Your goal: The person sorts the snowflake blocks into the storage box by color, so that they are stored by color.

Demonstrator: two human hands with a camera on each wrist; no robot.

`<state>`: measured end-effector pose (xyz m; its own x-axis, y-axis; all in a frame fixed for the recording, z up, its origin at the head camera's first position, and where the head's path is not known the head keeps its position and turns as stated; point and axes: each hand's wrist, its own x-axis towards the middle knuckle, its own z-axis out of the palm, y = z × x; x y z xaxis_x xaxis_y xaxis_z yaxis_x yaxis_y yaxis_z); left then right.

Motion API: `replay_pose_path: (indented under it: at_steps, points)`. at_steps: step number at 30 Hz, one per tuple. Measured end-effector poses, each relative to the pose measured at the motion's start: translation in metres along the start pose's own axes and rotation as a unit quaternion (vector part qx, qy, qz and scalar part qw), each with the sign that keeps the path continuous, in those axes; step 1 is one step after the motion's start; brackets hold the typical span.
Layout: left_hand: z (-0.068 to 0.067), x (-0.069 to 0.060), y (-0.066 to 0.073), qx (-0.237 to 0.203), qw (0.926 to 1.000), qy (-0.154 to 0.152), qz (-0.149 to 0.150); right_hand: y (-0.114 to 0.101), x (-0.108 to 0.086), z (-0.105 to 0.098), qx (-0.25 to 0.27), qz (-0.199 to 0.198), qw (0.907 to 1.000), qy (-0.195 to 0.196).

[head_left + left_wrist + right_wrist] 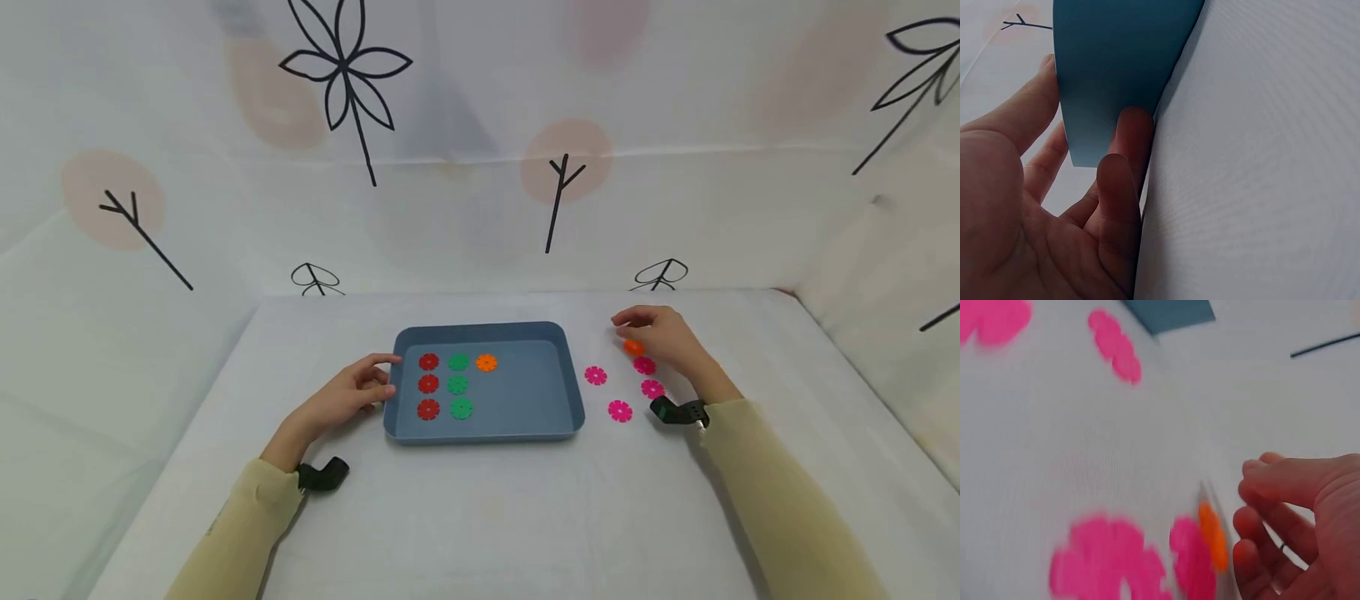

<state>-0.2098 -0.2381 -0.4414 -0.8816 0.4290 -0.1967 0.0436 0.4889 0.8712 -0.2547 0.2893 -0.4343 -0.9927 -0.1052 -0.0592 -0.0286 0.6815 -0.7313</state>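
A blue-grey tray [525,392] lies on the table. Inside it stand a column of red flower-shaped discs [428,384], a column of green discs [457,385] and one orange disc [486,362] at the back. My left hand [348,392] holds the tray's left wall, its fingertips against rim and outer side. To the right of the tray my right hand [663,333] hovers over another orange disc [633,347], fingers loosely bent. In the right wrist view that orange disc [1212,536] lies beside the fingertips, and nothing shows between them.
Several pink flower-shaped discs lie right of the tray, among them one pink disc [620,411] at the front and another pink disc [596,375] near the tray wall. A white cloth [480,517] covers the table. Patterned fabric [465,217] hangs around it.
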Motion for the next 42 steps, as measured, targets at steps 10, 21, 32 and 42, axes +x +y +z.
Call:
replay_pose_path:
  at_steps: [10, 21, 32, 42]
  points:
    - [-0.002, 0.0, -0.002, 0.0, 1.0, 0.002, 0.001, 0.02, -0.004, -0.016, 0.044, 0.021, 0.9969, -0.062]
    - [-0.002, 0.002, 0.001, 0.004, 1.0, -0.002, 0.002, 0.038, -0.005, -0.021, 0.104, 0.023, 0.9899, -0.094]
    - [-0.002, 0.004, 0.001, 0.002, 1.0, -0.002, 0.0, 0.034, -0.006, -0.019, 0.057, 0.026, 0.9955, -0.071]
    - [-0.002, -0.002, 0.0, -0.004, 1.0, 0.002, -0.001, 0.03, -0.003, -0.017, 0.068, 0.026, 0.9953, -0.064]
